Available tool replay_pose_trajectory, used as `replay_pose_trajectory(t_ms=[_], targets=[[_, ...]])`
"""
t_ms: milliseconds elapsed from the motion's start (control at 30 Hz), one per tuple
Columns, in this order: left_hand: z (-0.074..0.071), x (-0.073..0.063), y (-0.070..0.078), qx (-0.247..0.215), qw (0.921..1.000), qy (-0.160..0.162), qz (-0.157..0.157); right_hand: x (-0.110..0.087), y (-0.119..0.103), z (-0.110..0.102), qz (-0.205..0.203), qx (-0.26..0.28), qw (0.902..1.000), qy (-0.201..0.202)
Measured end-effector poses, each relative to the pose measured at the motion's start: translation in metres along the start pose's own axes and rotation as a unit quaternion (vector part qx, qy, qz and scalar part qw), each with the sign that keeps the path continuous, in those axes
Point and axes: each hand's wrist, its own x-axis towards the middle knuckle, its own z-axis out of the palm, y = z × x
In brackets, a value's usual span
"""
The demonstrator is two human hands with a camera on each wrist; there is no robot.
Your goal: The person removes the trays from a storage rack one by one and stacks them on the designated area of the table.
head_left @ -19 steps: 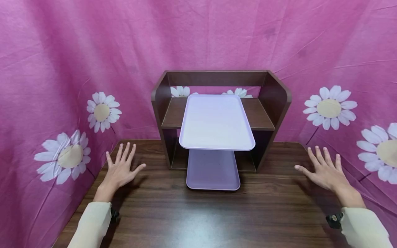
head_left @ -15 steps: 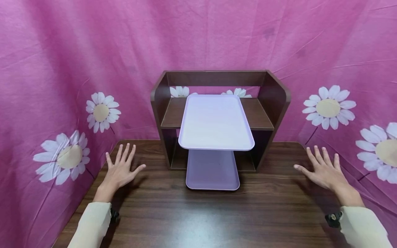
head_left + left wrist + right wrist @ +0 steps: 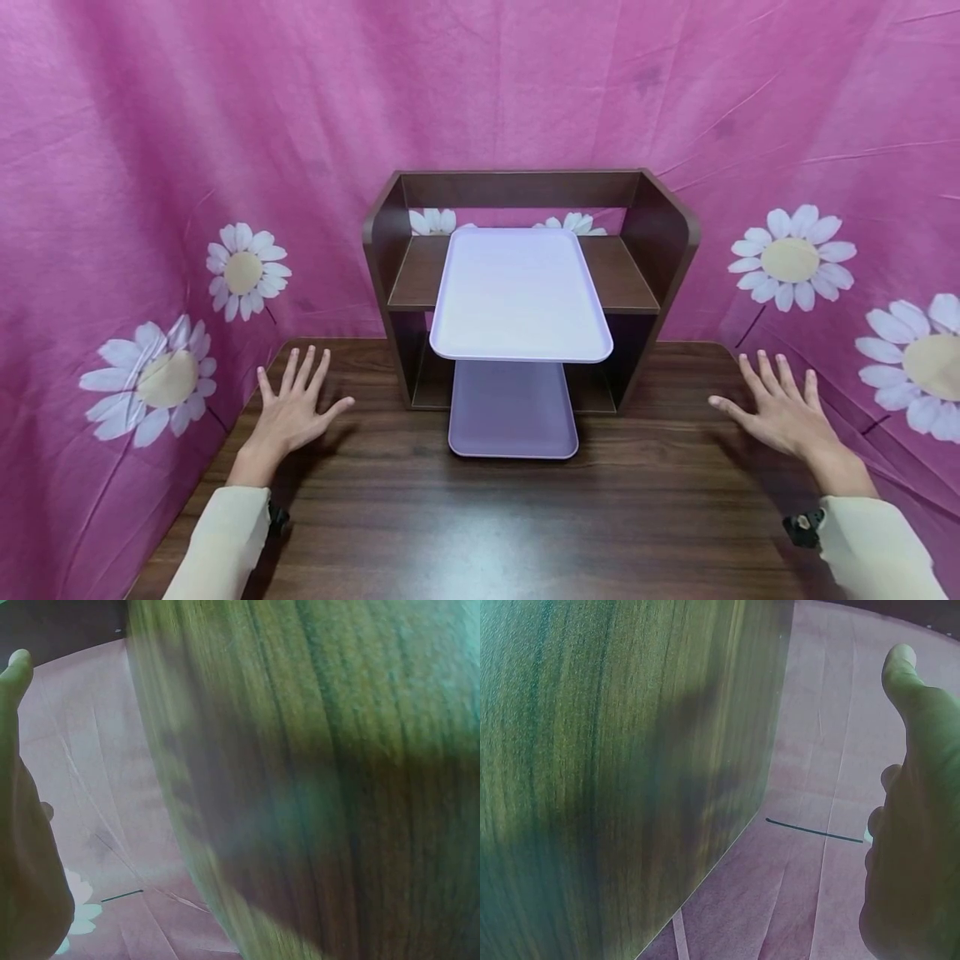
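In the head view my left hand is held palm down over the left side of the table, fingers spread, with nothing in it. My right hand mirrors it on the right side, also spread and holding nothing. Shadows fall on the wood below both hands, and the wrist views show each hand apart from the tabletop. Between them stands a dark brown two-tier shelf. A pale lilac tray lies on its upper shelf, jutting out over the front. Below, a second lilac tray sticks out from the lower level onto the table.
The wooden table carries the shelf near its back edge. A pink curtain printed with white daisies hangs behind and on both sides. Black bands show at the sleeve cuffs.
The head view has shifted very slightly, so the shelf and trays sit a few pixels further left. Both hands keep their spread pose, and the trays have not moved on the shelf.
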Motion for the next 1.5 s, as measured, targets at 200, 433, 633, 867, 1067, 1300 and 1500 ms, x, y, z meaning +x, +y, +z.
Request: replay_pose_trajectory(t_ms=[200, 433, 633, 867, 1067, 1300, 1500], targets=[[0.001, -0.002, -0.001, 0.001, 1.0, -0.008, -0.003, 0.001, -0.001, 0.003, -0.003, 0.004, 1.0, 0.002], [-0.003, -0.002, 0.001, 0.002, 1.0, 0.0, -0.002, 0.002, -0.002, 0.003, -0.005, -0.001, 1.0, 0.009], [-0.003, -0.003, 0.002, 0.007, 1.0, -0.005, -0.005, 0.003, -0.005, 0.002, -0.007, 0.003, 0.9999, 0.01], [-0.005, -0.005, 0.004, 0.001, 1.0, -0.007, -0.004, 0.006, -0.01, -0.001, -0.026, 0.033, 0.999, 0.015], [-0.007, -0.008, 0.007, -0.002, 1.0, -0.008, -0.005, 0.01, -0.016, -0.004, -0.032, 0.044, 0.9984, 0.014], [-0.009, -0.009, 0.011, -0.027, 0.9996, -0.002, 0.005, 0.013, -0.026, -0.012, -0.047, 0.057, 0.9971, 0.018], [-0.019, -0.006, 0.021, -0.037, 0.9984, 0.024, 0.035, 0.018, -0.04, -0.025, -0.044, 0.099, 0.994, 0.01]])
